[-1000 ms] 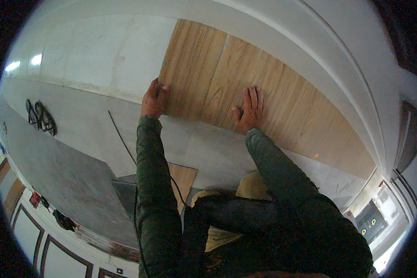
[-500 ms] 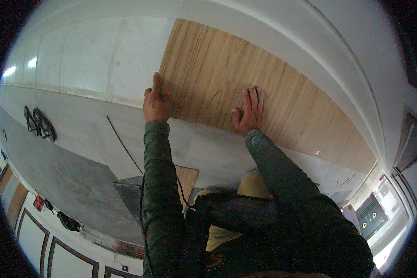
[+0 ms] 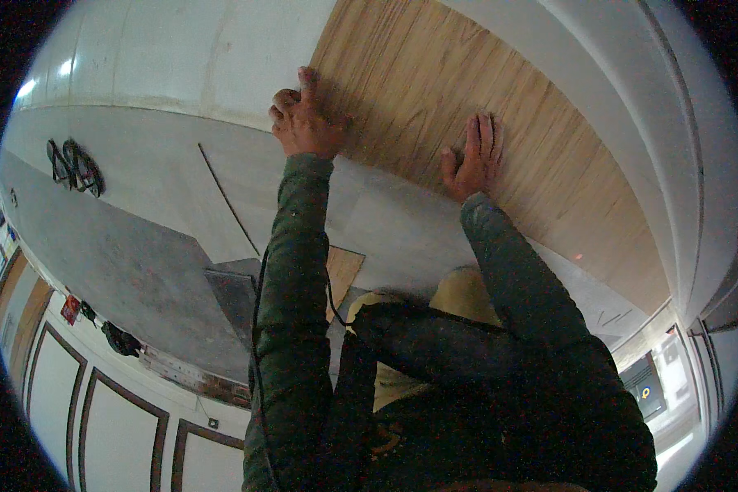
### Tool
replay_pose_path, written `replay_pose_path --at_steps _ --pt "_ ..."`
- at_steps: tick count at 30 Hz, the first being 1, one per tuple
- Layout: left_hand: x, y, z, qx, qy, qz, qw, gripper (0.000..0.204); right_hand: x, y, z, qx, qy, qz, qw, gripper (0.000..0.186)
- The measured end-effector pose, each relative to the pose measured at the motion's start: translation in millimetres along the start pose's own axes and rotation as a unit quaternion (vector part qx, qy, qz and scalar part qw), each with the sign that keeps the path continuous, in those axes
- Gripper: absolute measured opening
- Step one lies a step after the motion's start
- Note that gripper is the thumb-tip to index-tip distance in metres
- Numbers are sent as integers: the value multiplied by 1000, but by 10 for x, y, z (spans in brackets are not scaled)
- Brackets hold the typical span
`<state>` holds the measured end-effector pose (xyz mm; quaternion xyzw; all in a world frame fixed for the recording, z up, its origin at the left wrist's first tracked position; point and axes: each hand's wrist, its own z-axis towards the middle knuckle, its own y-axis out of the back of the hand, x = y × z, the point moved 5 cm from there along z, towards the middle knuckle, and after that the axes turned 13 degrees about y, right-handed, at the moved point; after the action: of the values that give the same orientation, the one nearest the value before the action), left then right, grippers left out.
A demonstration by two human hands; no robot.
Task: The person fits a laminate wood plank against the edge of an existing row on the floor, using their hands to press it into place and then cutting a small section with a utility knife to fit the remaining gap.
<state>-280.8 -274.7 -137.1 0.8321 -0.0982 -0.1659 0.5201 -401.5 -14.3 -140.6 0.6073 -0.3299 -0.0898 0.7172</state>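
Wood-grain planks (image 3: 430, 66) lie along the white skirting and curved white trim, bordered on their left by a pale tiled surface (image 3: 184, 61). My left hand (image 3: 307, 123) rests on the planks' left edge, index finger stretched along it and the other fingers bent and apart. My right hand (image 3: 476, 160) lies flat on the wood to the right, fingers stretched. Under my left forearm are a small wood-grain piece (image 3: 344, 266) and a dark grey sheet (image 3: 231, 295), with a black cable running by the sleeve.
A pair of dark sandals (image 3: 74, 164) sits on the grey floor (image 3: 123, 230) at left, near a thin dark rod (image 3: 225, 195). White panelled doors or wall (image 3: 119, 426) line the lower left, with a dark bag. My bent knee (image 3: 459, 295) is below my right hand.
The view has shifted, so hands and planks appear higher and slightly right. My left hand's index finger has straightened along the edge from a more curled hold. My right hand stays flat on the wood.
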Motion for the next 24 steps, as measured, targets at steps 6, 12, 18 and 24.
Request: replay_pose_path --at_steps 6,12,18,24 --pt "-111 -84 -174 -75 21 -65 995 101 -14 16 27 -9 9 15 1000 69" --pt "-173 -240 -262 -80 53 -92 991 103 -52 -25 26 -8 6 13 1000 68" --pt "-498 -608 -559 -102 36 -38 993 82 -67 -21 -5 -23 27 -10 999 66" --pt "-728 -667 -669 -66 -32 -48 996 66 -50 55 7 -57 84 -8 995 63"
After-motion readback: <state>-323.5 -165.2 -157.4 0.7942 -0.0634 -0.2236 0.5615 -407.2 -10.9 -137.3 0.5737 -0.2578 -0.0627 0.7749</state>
